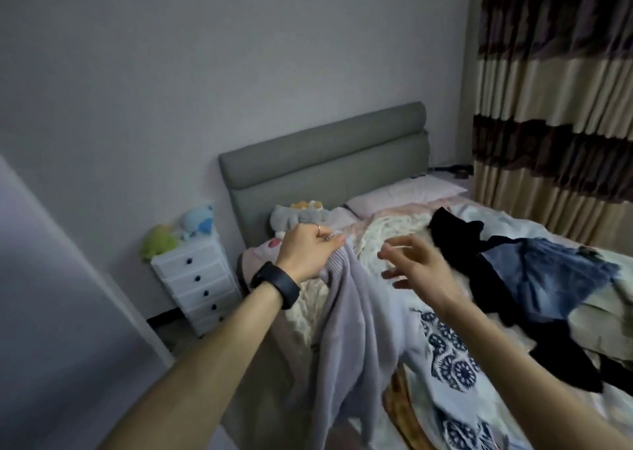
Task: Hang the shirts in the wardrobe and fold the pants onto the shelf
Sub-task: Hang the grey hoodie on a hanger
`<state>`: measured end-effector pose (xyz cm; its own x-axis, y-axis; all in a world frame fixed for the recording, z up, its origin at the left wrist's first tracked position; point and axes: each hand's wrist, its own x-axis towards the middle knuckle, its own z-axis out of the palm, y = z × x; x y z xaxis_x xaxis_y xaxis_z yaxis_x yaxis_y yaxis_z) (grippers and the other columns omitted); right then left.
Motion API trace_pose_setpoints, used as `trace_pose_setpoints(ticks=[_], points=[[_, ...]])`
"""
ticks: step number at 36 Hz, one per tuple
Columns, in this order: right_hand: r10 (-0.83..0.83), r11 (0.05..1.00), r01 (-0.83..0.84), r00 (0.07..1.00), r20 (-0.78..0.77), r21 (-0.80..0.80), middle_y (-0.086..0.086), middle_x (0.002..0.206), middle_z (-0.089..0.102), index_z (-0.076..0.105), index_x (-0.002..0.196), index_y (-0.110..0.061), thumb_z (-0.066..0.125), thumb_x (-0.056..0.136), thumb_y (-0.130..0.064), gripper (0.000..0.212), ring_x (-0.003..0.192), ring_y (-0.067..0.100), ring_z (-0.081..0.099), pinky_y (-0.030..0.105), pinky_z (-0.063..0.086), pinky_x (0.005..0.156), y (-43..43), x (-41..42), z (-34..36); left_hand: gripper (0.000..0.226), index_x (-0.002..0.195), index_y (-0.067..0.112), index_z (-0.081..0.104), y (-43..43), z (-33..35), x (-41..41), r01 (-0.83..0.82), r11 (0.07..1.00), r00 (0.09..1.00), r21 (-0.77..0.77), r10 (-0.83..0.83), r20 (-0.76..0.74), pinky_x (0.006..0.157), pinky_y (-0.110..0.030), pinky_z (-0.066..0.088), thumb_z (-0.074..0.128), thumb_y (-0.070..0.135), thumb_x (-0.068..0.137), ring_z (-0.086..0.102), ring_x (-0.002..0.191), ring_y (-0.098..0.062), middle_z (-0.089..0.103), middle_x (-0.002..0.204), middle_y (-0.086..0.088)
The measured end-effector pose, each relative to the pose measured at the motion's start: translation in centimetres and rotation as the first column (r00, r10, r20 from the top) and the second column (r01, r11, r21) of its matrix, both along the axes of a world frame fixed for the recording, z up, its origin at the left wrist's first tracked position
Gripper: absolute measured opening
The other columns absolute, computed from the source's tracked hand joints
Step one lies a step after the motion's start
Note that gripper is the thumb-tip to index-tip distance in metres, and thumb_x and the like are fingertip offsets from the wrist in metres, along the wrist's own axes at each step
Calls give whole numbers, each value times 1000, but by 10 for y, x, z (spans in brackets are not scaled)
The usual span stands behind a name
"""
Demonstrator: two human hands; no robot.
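My left hand (308,254) grips the top edge of a pale lilac knitted top (349,333) and holds it up over the bed; the cloth hangs down between my arms. To the right of it my right hand (416,266) hovers with fingers spread and holds nothing. On the bed to the right lie a black garment (479,278) and blue denim pants (548,274). A white piece with dark blue round patterns (452,364) lies under my right forearm.
The bed (582,415) has a grey padded headboard (325,161), a pillow (404,194) and a plush toy (294,216). A white drawer unit (195,278) with plush toys stands left of the bed. Striped curtains (548,106) hang at right. A pale panel (51,312) fills the left.
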<state>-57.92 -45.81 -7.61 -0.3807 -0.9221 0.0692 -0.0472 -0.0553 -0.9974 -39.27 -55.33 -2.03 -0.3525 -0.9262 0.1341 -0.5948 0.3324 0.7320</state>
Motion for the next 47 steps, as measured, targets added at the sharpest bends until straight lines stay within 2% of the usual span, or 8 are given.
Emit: trace_pose_setpoints(ticks=[5, 12, 19, 29, 34, 38, 41, 47], points=[[145, 988, -155, 915, -376, 3, -19, 96, 71, 66, 104, -36, 73, 70, -75, 52, 75, 2, 71, 23, 55, 68, 8, 51, -12, 35, 110, 12, 78, 2, 2, 6, -38, 997, 999, 67, 38, -4, 76, -17, 38, 71, 40, 91, 65, 112, -13, 74, 116, 1], [28, 992, -87, 852, -522, -90, -14, 76, 72, 68, 84, -31, 70, 93, -42, 14, 75, 1, 68, 32, 54, 73, -10, 73, -13, 25, 102, 16, 79, 9, 8, 33, -17, 987, 996, 162, 31, -89, 74, -33, 50, 77, 35, 86, 66, 71, -6, 74, 84, 3], [210, 961, -241, 955, -210, -133, -13, 71, 62, 66, 82, -34, 62, 99, -25, 19, 65, 6, 60, 19, 43, 57, -22, 76, -1, 18, 104, 16, 76, 13, 5, 89, 59, 922, 864, 383, 145, -482, 69, -31, 58, 62, 27, 99, 72, 80, -19, 77, 96, -4], [355, 928, -371, 859, 369, -29, -3, 71, 47, 60, 76, -25, 56, 99, -12, 27, 47, 12, 41, 17, 25, 39, -18, 65, 16, 65, 142, 22, 50, 21, -92, 110, 67, 937, 992, 343, -27, -121, 106, -34, 46, 80, 26, 85, 54, 123, -16, 55, 134, 3], [266, 953, -303, 862, 432, 19, -1, 68, 57, 52, 85, -18, 51, 100, -8, 19, 53, 20, 60, 22, 42, 42, -3, 56, 25, 29, 80, 6, 61, 30, -115, 98, 10, 988, 1000, 155, -12, 10, 70, -31, 40, 63, 30, 98, 57, 74, -14, 60, 75, 1], [58, 980, -84, 987, 147, 178, 1, 70, 56, 52, 87, -17, 50, 104, -13, 17, 60, 20, 63, 25, 52, 51, 3, 35, 14, 17, 95, 14, 68, 28, -108, 100, -2, 971, 990, 238, 35, -134, 77, -31, 46, 55, 22, 103, 62, 93, -19, 68, 92, 0], [45, 954, 15, 981, -189, 301, -3, 85, 55, 58, 103, -16, 51, 99, -58, 43, 72, 10, 56, 26, 46, 67, 14, 22, -8, 23, 114, 4, 66, 36, -95, 104, -28, 910, 943, 413, 162, -292, 93, -45, 51, 52, 20, 104, 64, 100, -26, 69, 110, -16], [359, 920, -117, 639, -680, 375, -4, 107, 60, 56, 118, -31, 62, 54, -97, 92, 94, 9, 58, 29, 49, 83, 32, 40, -62, 18, 97, 5, 67, 67, -97, 123, -39, 818, 901, 574, 276, -334, 71, -33, 58, 51, 11, 104, 65, 85, -22, 68, 96, -10]])
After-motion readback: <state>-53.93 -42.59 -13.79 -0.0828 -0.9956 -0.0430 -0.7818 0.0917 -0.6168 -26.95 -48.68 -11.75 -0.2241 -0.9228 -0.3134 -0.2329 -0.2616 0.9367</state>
